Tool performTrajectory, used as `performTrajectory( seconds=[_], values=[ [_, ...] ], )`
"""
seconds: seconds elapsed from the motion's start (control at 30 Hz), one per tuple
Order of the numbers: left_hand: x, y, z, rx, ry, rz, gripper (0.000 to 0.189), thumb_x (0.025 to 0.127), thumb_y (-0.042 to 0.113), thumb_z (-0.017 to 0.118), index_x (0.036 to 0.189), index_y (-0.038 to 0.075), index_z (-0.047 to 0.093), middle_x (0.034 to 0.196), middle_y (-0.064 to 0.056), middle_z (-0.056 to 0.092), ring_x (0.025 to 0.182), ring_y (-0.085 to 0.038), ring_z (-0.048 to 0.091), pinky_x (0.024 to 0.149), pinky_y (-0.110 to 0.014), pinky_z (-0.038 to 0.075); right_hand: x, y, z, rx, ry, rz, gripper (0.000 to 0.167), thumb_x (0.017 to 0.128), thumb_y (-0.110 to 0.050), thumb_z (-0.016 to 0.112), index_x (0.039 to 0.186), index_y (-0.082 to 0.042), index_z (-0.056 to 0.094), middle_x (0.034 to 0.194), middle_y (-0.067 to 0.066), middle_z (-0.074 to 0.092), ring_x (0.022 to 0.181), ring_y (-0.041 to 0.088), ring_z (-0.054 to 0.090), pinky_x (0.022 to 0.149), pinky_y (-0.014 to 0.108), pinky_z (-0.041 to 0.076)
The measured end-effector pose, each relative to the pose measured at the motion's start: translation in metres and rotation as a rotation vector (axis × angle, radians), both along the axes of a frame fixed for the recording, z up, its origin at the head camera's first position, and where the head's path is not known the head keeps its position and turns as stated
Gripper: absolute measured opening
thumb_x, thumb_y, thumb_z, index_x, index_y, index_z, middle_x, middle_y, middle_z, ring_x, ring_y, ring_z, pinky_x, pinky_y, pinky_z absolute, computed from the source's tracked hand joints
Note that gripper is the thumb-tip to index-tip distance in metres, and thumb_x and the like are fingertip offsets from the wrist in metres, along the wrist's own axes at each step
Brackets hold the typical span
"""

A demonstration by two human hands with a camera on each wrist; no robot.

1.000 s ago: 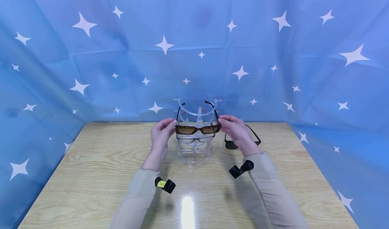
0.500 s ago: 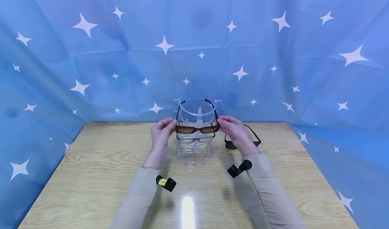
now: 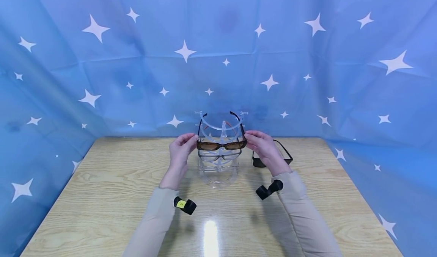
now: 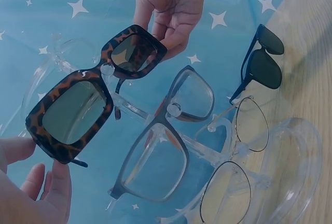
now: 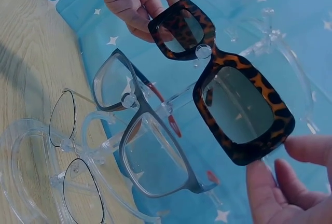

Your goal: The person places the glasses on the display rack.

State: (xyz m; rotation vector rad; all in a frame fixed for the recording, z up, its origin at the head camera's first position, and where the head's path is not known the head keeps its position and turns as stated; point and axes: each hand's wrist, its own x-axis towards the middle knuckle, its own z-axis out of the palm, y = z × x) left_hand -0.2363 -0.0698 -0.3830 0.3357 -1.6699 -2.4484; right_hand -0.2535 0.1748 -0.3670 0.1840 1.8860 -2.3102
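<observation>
Tortoiseshell sunglasses [image 3: 222, 146] with brown lenses sit face-on at an upper level of a clear display stand [image 3: 224, 125], temples pointing back. In the left wrist view a clear round peg [image 4: 107, 70] shows at their bridge. My left hand [image 3: 179, 151] pinches one outer corner between thumb and fingers; my right hand [image 3: 265, 147] does likewise at the opposite corner. Below them on the stand hang grey-framed glasses [image 4: 161, 122] with reddish temple ends, and lower still thin wire-rimmed glasses [image 5: 83, 195].
Black sunglasses [image 3: 259, 162] lie unfolded on the wooden table [image 3: 119, 181], right of the stand and partly behind my right hand. A blue star-printed cloth [image 3: 222, 79] hangs behind and beside the table.
The tortoiseshell sunglasses have tilted slightly and shifted a touch left since one second ago, both hands keeping their pinch. Over the last half second almost nothing has moved.
</observation>
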Motion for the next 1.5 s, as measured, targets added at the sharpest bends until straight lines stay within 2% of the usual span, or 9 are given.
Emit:
performTrajectory(
  seconds=[0.3, 0.5, 0.67, 0.9, 1.13, 1.3, 1.5],
  values=[
    [0.007, -0.005, -0.01, 0.027, -0.036, -0.037, 0.019, 0.084, -0.004, 0.064, 0.103, -0.008, 0.059, 0.078, 0.001, 0.063, 0.067, -0.007, 0.063, 0.072, -0.021, 0.056, 0.006, 0.007, -0.003, 0.027, -0.009, 0.036, 0.035, 0.093, -0.004, 0.055, 0.124, 0.009, 0.045, 0.091, -0.001, 0.059, 0.083, 0.009, 0.06, 0.085, 0.022, 0.051],
    [0.018, -0.005, -0.017, -0.007, -0.037, -0.07, 0.024, 0.084, -0.008, 0.061, 0.107, -0.012, 0.057, 0.081, 0.0, 0.062, 0.071, -0.009, 0.063, 0.075, -0.023, 0.056, 0.015, 0.015, -0.008, 0.079, -0.002, 0.087, 0.036, 0.094, -0.008, 0.054, 0.125, 0.008, 0.044, 0.094, -0.001, 0.059, 0.089, 0.01, 0.061, 0.087, 0.022, 0.05],
    [0.027, -0.002, -0.022, -0.043, -0.027, -0.112, 0.024, 0.083, -0.007, 0.062, 0.107, -0.012, 0.058, 0.086, -0.007, 0.064, 0.074, -0.01, 0.063, 0.078, -0.025, 0.055, 0.022, 0.022, -0.015, 0.08, 0.033, 0.104, 0.034, 0.094, -0.004, 0.053, 0.122, 0.012, 0.042, 0.094, 0.0, 0.063, 0.089, 0.01, 0.062, 0.085, 0.021, 0.051],
    [0.038, 0.005, -0.033, -0.081, -0.013, -0.139, 0.027, 0.082, -0.008, 0.062, 0.107, -0.016, 0.057, 0.086, -0.007, 0.065, 0.073, -0.008, 0.062, 0.073, -0.02, 0.055, 0.032, 0.031, -0.022, 0.071, 0.024, 0.106, 0.028, 0.093, -0.003, 0.053, 0.118, 0.009, 0.044, 0.096, 0.002, 0.062, 0.09, 0.011, 0.062, 0.089, 0.025, 0.051],
    [0.046, 0.017, -0.044, -0.121, 0.006, -0.186, 0.029, 0.082, -0.007, 0.062, 0.108, -0.017, 0.056, 0.09, -0.009, 0.065, 0.074, -0.008, 0.061, 0.073, -0.022, 0.056, 0.042, 0.042, -0.028, 0.126, 0.014, 0.106, 0.047, 0.095, -0.008, 0.053, 0.131, 0.014, 0.035, 0.102, 0.003, 0.06, 0.093, 0.009, 0.061, 0.086, 0.021, 0.05],
    [0.051, 0.026, -0.048, -0.134, 0.023, -0.226, 0.028, 0.082, -0.006, 0.063, 0.107, -0.016, 0.056, 0.089, -0.007, 0.066, 0.076, -0.008, 0.061, 0.074, -0.025, 0.056, 0.048, 0.048, -0.029, 0.097, 0.01, 0.082, 0.044, 0.094, -0.007, 0.055, 0.129, 0.013, 0.036, 0.098, -0.001, 0.061, 0.093, 0.01, 0.062, 0.086, 0.021, 0.051],
    [0.055, 0.037, -0.053, -0.134, 0.045, -0.266, 0.027, 0.082, -0.006, 0.062, 0.106, -0.016, 0.056, 0.088, -0.005, 0.064, 0.076, -0.008, 0.06, 0.073, -0.022, 0.055, 0.054, 0.056, -0.031, 0.06, 0.016, 0.072, 0.038, 0.093, -0.005, 0.057, 0.123, 0.011, 0.041, 0.099, 0.003, 0.062, 0.092, 0.012, 0.063, 0.087, 0.023, 0.051]
  ],
)
